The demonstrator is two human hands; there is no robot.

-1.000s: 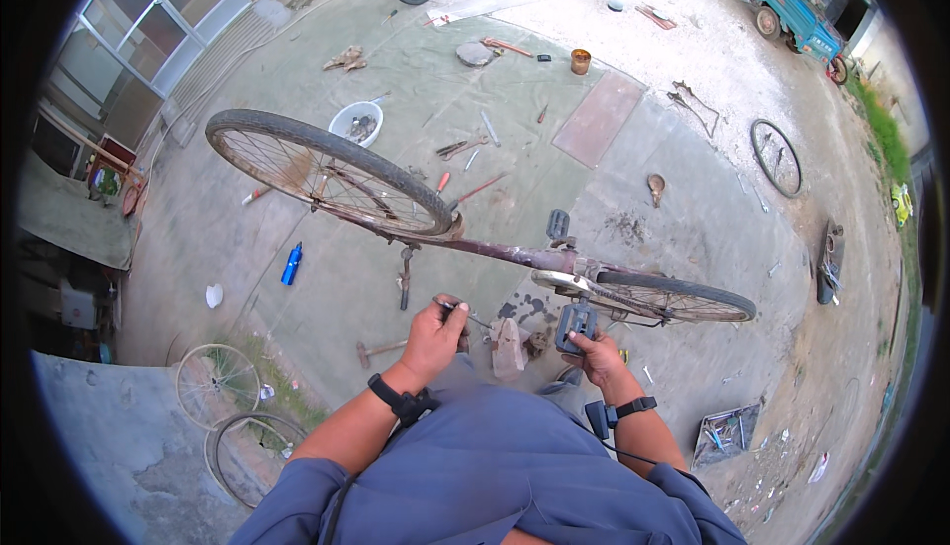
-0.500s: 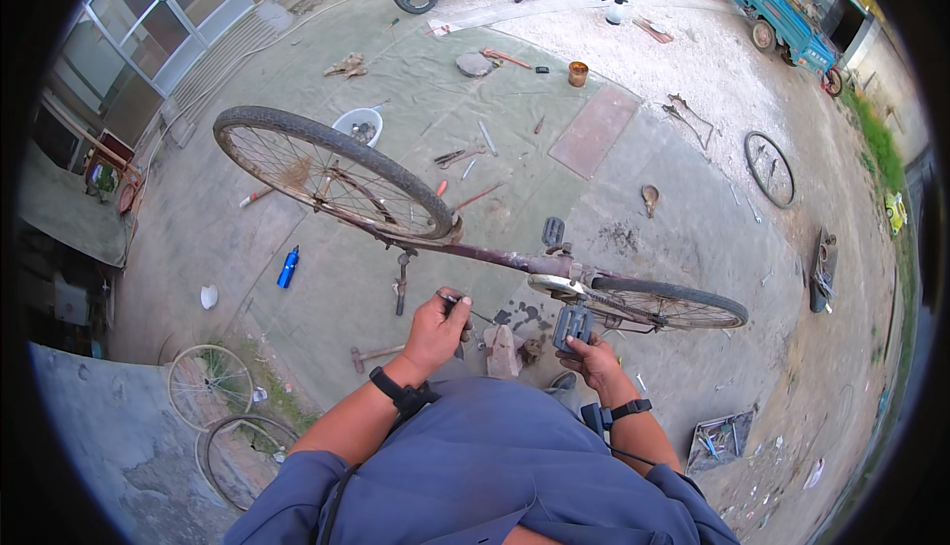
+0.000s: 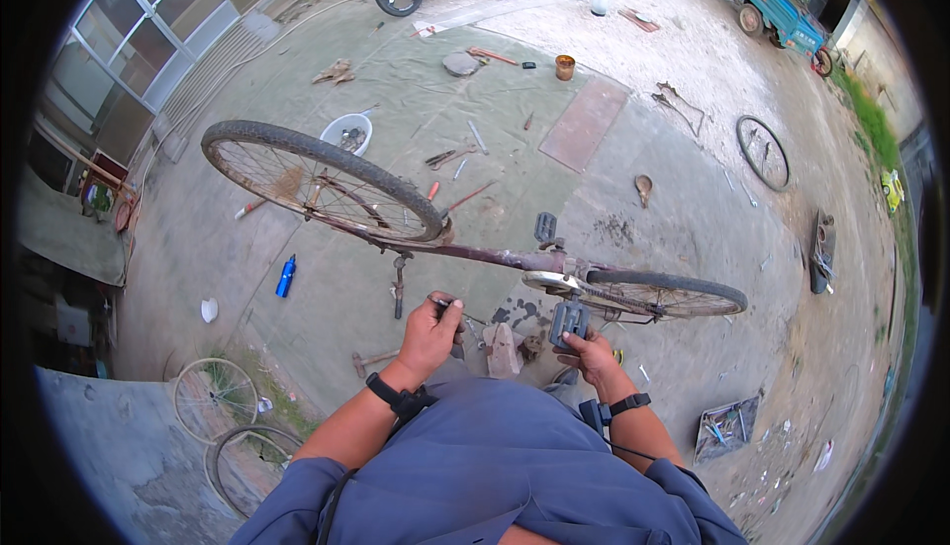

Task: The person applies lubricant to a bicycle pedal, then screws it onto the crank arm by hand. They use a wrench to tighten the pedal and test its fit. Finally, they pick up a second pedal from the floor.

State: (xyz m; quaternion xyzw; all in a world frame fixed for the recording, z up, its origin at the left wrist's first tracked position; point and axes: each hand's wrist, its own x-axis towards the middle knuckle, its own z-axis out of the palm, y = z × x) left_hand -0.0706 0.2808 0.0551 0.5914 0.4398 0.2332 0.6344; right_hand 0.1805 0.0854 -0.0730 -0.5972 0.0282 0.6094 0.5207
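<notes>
An old maroon bicycle (image 3: 485, 253) stands upside down in front of me, its two wheels in the air. My right hand (image 3: 589, 354) grips the near black pedal (image 3: 569, 319), below the chainring (image 3: 550, 281). To the left, my left hand (image 3: 430, 332) is closed round a thin tool with a dark handle (image 3: 441, 302); its exact kind is hard to make out. This hand is apart from the bicycle frame, near the handlebar end (image 3: 400, 293). The far pedal (image 3: 545, 227) sticks up beyond the frame.
A stone block (image 3: 503, 350) and a hammer (image 3: 371, 359) lie near my feet. Beyond the bicycle are a white bowl of parts (image 3: 346, 134), scattered tools, and a rusty can (image 3: 564, 67). A blue bottle (image 3: 286, 276) lies left; a tool tray (image 3: 727, 427) sits right.
The view has shifted slightly, so the surroundings appear a little higher or moved sideways. Both hands keep their holds, on the pedal and the thin tool.
</notes>
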